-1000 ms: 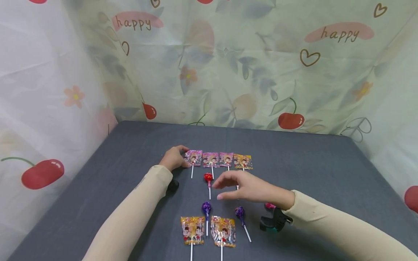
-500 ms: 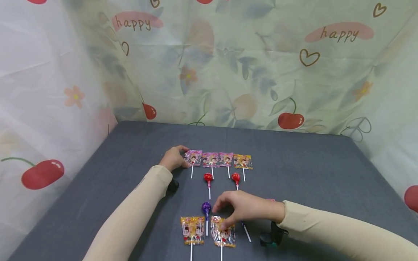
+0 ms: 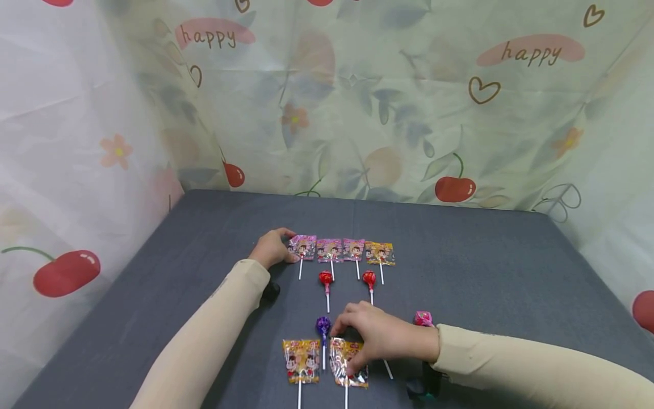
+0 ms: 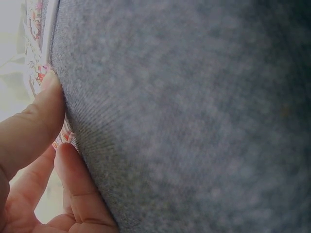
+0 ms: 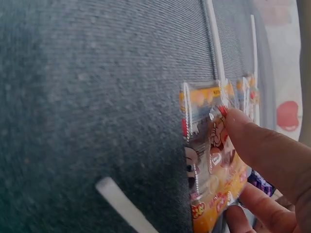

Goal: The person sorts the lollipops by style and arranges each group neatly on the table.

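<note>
My left hand [image 3: 271,249] pinches the left side of a flat lollipop in a pink wrapper [image 3: 305,245], at the end of the far row. In the left wrist view its thumb [image 4: 41,119] and a finger lie at the wrapper's edge. Nearer the front, my right hand [image 3: 380,335] holds a flat lollipop in a yellow wrapper [image 3: 338,358] across its length. The right wrist view shows the thumb [image 5: 262,145] on the wrapper [image 5: 214,165] beside the stick, with fingers at the opposite end. That hand covers the head of a lollipop whose white stick [image 3: 388,369] sticks out below.
Beside the left hand, two pink-wrapped lollipops [image 3: 329,250] and a yellow one [image 3: 380,253] continue the row. Two red ball lollipops [image 3: 325,277] lie in the middle, a purple one [image 3: 323,325] below. Another yellow-wrapped lollipop [image 3: 301,360] lies front left, a pink one [image 3: 423,318] by the right wrist.
My right hand has come down toward the front from above the red lollipops and taken hold of the right-hand yellow-wrapped lollipop. My left hand has stayed at the pink-wrapped one.
</note>
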{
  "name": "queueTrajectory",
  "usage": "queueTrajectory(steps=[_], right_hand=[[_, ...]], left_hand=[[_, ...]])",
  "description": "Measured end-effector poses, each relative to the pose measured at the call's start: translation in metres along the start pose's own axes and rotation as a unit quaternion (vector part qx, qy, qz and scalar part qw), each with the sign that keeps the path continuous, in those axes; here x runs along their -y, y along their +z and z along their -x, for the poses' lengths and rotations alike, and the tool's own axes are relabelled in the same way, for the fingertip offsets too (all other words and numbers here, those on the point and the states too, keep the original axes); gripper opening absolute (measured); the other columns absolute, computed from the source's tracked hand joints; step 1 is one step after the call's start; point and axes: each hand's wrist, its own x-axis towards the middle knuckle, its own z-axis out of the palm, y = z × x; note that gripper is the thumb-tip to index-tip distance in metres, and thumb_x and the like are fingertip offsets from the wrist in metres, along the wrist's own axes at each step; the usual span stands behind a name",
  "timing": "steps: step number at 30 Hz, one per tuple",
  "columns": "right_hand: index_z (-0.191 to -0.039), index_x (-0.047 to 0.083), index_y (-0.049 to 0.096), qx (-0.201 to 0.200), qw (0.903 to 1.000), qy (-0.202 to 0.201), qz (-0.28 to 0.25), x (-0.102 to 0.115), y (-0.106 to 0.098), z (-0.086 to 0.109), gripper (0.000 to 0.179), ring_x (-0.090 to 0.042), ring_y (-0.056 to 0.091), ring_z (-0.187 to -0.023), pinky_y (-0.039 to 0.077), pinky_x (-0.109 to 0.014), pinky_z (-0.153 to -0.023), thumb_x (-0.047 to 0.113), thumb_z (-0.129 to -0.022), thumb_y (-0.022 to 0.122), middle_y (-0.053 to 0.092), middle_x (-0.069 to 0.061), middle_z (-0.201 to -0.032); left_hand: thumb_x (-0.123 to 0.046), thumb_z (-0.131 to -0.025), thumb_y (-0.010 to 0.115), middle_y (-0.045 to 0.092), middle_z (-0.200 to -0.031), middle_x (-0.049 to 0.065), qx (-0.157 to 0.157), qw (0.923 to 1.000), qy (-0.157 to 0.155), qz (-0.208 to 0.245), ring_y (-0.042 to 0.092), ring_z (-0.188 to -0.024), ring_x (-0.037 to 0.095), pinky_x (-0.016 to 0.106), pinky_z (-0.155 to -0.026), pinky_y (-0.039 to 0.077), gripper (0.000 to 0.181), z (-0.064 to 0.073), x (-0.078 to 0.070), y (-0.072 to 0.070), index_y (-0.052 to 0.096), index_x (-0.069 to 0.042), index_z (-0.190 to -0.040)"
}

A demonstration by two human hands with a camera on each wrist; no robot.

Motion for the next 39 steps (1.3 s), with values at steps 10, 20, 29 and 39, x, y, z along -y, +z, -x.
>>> queueTrajectory(steps=[10,20,29,39], right_hand=[[-0.105,0.024,0.064,-0.012,0.9998,-0.011,-0.009,0.000,0.004,0.002,0.045,-0.003,0.050,-0.092,0.043,-0.027,-0.086,0.033,-0.068,0.087,0.058,0.016,-0.095],[-0.107,0.023,0.060,-0.017,0.9979,-0.036,-0.051,0.003,0.000,0.007,0.043,-0.001,0.052,-0.089,0.047,-0.022,-0.082,0.026,-0.072,0.086,0.056,0.014,-0.098],[-0.114,0.024,0.060,-0.015,0.9943,-0.075,-0.075,0.008,-0.009,0.010,0.044,0.000,0.054,-0.096,0.049,-0.023,-0.087,0.026,-0.076,0.081,0.060,0.014,-0.110],[-0.125,0.020,0.064,-0.005,0.9894,-0.107,-0.097,0.019,-0.021,0.015,0.046,0.000,0.056,-0.095,0.052,-0.020,-0.075,0.024,-0.081,0.077,0.063,0.013,-0.109]], left_hand=[[-0.012,-0.080,0.079,0.041,-0.149,0.018,0.000,1.0000,0.006,0.007,0.040,-0.133,0.036,0.054,-0.109,0.032,0.062,-0.002,0.002,0.001,0.054,-0.015,-0.137],[-0.012,-0.080,0.079,0.040,-0.149,0.018,0.000,0.9999,0.002,0.010,0.041,-0.132,0.035,0.053,-0.109,0.033,0.062,-0.002,0.001,0.001,0.054,-0.016,-0.137],[-0.011,-0.080,0.079,0.041,-0.149,0.018,-0.004,0.9999,0.006,0.011,0.041,-0.131,0.035,0.052,-0.109,0.033,0.062,-0.001,0.001,0.002,0.055,-0.015,-0.136],[-0.011,-0.079,0.080,0.041,-0.149,0.018,-0.005,0.9999,0.008,0.013,0.043,-0.126,0.034,0.052,-0.108,0.035,0.062,-0.001,0.002,0.002,0.055,-0.016,-0.136]])
